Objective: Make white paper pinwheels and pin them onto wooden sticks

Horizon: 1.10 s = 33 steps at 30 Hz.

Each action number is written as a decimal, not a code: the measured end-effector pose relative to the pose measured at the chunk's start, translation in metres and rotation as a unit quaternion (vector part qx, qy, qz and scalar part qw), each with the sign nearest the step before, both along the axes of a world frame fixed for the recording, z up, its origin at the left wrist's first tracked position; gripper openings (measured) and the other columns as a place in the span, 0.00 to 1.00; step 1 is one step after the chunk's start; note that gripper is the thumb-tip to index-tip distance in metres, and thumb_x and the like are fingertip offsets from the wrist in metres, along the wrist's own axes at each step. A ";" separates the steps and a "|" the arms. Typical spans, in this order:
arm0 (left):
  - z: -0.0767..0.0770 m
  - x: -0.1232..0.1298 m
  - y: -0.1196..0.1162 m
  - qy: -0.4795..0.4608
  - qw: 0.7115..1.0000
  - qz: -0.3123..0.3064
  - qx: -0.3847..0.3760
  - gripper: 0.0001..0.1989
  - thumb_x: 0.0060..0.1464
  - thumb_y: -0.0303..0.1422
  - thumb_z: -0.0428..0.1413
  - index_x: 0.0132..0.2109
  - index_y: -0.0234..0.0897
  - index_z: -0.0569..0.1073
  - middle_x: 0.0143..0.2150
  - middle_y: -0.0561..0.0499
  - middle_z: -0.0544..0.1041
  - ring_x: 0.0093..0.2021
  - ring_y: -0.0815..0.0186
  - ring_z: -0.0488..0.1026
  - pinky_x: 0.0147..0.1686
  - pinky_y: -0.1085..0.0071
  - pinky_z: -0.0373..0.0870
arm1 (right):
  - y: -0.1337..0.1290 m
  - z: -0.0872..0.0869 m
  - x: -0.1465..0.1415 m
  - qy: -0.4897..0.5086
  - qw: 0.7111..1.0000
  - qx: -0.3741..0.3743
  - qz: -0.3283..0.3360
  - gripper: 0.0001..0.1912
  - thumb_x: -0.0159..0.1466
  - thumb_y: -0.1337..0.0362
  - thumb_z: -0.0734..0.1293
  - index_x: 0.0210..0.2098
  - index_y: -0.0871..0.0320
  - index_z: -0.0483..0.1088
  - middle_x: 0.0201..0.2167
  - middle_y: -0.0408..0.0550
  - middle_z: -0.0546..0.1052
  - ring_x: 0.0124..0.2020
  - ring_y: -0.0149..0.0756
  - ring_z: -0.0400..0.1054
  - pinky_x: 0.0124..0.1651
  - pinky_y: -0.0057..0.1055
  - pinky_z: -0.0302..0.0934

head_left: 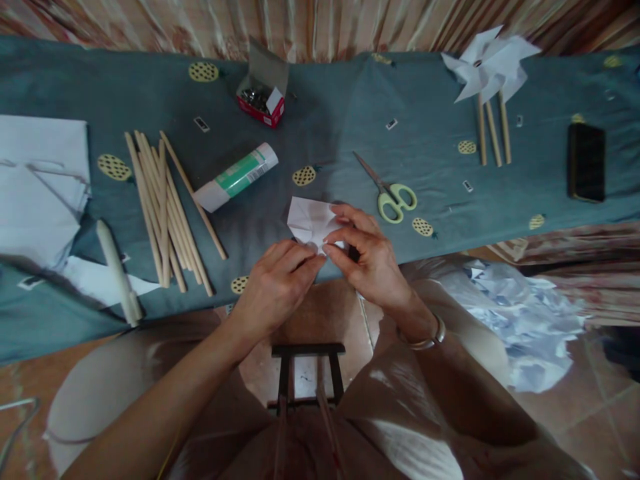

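Head view, white paper (310,217): here it is, down at the near edge of the tablecloth (330,120), between both hands.
Left hand (277,283): fingers bunched narrow, pinching the near edge, seemingly to steady it.
Right hand (367,257): thumb and fingertips closed on the paper, probably pressing a crease.
Scissors (393,197): just beyond the right hand, handles toward the person, handy for a grab.
Sticks (170,213): heaped leftward, presumably out of the way.
Pinwheels (487,67): grouped far right, apparently safe from crumpling.
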<state>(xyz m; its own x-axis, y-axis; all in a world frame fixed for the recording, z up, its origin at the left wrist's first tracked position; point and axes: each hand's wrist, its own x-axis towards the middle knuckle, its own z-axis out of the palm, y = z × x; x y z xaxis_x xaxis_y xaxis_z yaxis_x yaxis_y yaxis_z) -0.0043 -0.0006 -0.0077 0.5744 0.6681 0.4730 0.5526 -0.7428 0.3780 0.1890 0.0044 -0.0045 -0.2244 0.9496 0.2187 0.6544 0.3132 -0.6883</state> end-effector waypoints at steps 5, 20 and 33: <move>-0.001 -0.001 0.000 0.000 1.000 -0.002 -0.010 0.08 0.63 0.26 0.54 0.46 0.32 0.76 0.39 0.45 0.78 0.39 0.61 0.74 0.38 0.65 0.75 | -0.001 -0.001 0.000 0.003 1.000 -0.004 -0.009 0.02 0.64 0.62 0.69 0.36 0.51 0.74 0.57 0.46 0.73 0.53 0.41 0.71 0.58 0.44 0.67; -0.005 -0.002 0.004 -0.031 0.998 -0.008 -0.050 0.08 0.63 0.26 0.54 0.45 0.33 0.77 0.39 0.46 0.79 0.39 0.62 0.74 0.39 0.66 0.75 | -0.004 -0.002 -0.002 0.004 1.000 0.015 -0.004 0.07 0.65 0.64 0.67 0.42 0.53 0.76 0.59 0.49 0.72 0.54 0.42 0.70 0.60 0.44 0.65; -0.003 -0.001 0.005 -0.031 0.998 -0.007 -0.061 0.08 0.63 0.26 0.54 0.44 0.35 0.77 0.39 0.47 0.79 0.40 0.63 0.75 0.40 0.67 0.75 | -0.007 -0.001 -0.003 -0.067 0.997 0.033 0.022 0.13 0.69 0.64 0.61 0.46 0.54 0.76 0.62 0.53 0.69 0.56 0.45 0.67 0.59 0.49 0.65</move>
<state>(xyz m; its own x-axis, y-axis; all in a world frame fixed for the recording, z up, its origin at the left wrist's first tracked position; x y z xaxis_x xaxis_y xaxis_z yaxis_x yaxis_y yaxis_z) -0.0056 0.0043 -0.0111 0.5568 0.7148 0.4231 0.5148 -0.6967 0.4996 0.1862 -0.0028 -0.0060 -0.2975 0.9227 0.2450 0.7235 0.3854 -0.5727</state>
